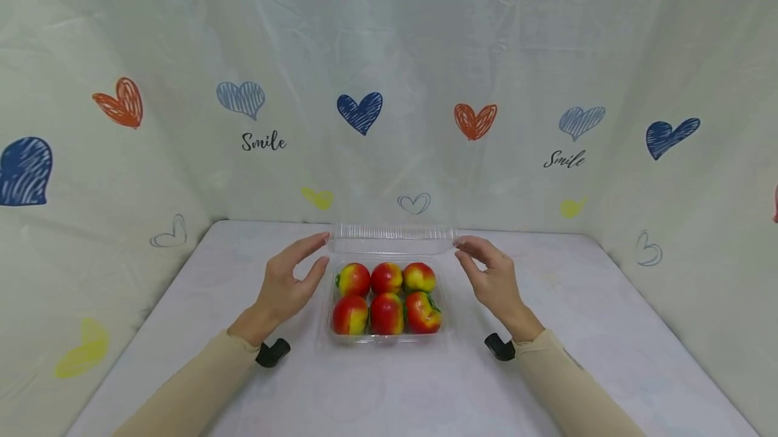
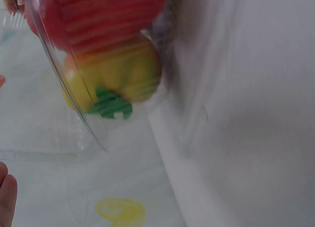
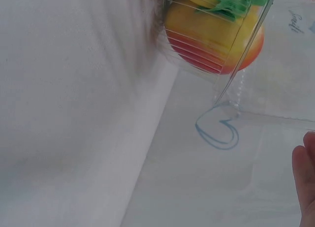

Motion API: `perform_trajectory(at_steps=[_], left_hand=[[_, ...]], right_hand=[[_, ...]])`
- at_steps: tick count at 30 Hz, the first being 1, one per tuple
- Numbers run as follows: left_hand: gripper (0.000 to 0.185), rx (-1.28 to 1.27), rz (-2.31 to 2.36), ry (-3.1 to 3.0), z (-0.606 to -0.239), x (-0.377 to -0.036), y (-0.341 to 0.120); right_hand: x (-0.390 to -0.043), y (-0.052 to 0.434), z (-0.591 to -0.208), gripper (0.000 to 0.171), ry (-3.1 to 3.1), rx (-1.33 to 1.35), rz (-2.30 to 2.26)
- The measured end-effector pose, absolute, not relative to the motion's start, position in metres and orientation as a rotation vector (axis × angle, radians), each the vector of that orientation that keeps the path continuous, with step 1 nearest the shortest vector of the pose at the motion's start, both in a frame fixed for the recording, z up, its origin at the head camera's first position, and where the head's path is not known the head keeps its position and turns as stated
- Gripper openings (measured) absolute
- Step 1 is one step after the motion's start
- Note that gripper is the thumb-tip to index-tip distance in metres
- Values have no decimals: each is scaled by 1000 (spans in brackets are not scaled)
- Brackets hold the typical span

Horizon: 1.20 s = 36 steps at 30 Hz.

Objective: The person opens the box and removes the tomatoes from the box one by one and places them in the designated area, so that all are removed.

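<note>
Hands: both hands were spread and relaxed, one at each end of the raised lid (image 1: 392, 240) of a clear plastic clamshell box (image 1: 385, 338).
Left hand: the left hand (image 1: 287, 286) hovered beside the box's left wall with its fingers loosely extended; its fingertips (image 1: 320, 240) lay at the lid's left end, at or just short of the plastic, and I could not tell whether they touched.
Right hand: the right hand (image 1: 494, 277) mirrored it on the other side, its fingertips (image 1: 462, 242) close to the lid's right corner; contact was again unclear. Nothing was pinched by either hand.
Box: it stood on the white table (image 1: 583, 329), near the middle, between the two wrists, with its lid standing up at the back edge.
Contents: six red-and-yellow fruits (image 1: 385, 298) sat in two rows of three inside the tray, some with green leaves.
Wrist views: both were blurred; the left showed a fruit (image 2: 115, 84) through the clear wall, the right a fruit (image 3: 211, 37) and a blue heart drawn on the cloth (image 3: 217, 128).
Surroundings: a pale cloth backdrop (image 1: 365, 52) printed with hearts and the word Smile hung round the table.
Doing it well: in my judgement the thin lid needed even handling, both corners taken together so that it did not twist, and a light touch so that the tray did not slide or tip.
Risk: the flimsy plastic probably flexed easily, and the top of a fruit could have stood in the lid's way.
</note>
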<state>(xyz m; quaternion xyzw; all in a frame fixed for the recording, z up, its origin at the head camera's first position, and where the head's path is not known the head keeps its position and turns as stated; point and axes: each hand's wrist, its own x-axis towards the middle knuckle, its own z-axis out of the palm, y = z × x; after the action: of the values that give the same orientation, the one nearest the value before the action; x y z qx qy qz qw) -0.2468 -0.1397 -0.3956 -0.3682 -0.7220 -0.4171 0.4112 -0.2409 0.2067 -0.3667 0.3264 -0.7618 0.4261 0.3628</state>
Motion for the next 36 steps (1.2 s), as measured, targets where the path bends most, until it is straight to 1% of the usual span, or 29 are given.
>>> perform_trajectory(at_steps=[4,12,14,19,21,26,30,36], left_hand=[[49,-917,-1001,-1799,-395,-252,-140],[55,-896,-1030,-1769,-398,-264,-138],[54,-877,-1050,-1767,-400,-268,-137],[46,-839,-1081,-1750,-385,-266,-128],[44,-823,-1097,-1757,-382,-269,-126],[41,-784,-1151,-1782,-394,-288,-130],[38,-763,-1147,-1798,-395,-292,-131],[39,-703,-1125,-1859,-397,-298,-132]], right_hand=[[-245,205,-367,26,-1994,821,1089],[-255,202,-367,24,-2019,796,1104],[-258,201,-367,23,-2014,787,1101],[-266,197,-365,24,-1998,781,1071],[-270,196,-365,25,-1990,780,1063],[-275,196,-366,30,-1982,761,1085],[-279,195,-366,33,-1967,765,1092],[-284,193,-366,36,-2003,778,1101]])
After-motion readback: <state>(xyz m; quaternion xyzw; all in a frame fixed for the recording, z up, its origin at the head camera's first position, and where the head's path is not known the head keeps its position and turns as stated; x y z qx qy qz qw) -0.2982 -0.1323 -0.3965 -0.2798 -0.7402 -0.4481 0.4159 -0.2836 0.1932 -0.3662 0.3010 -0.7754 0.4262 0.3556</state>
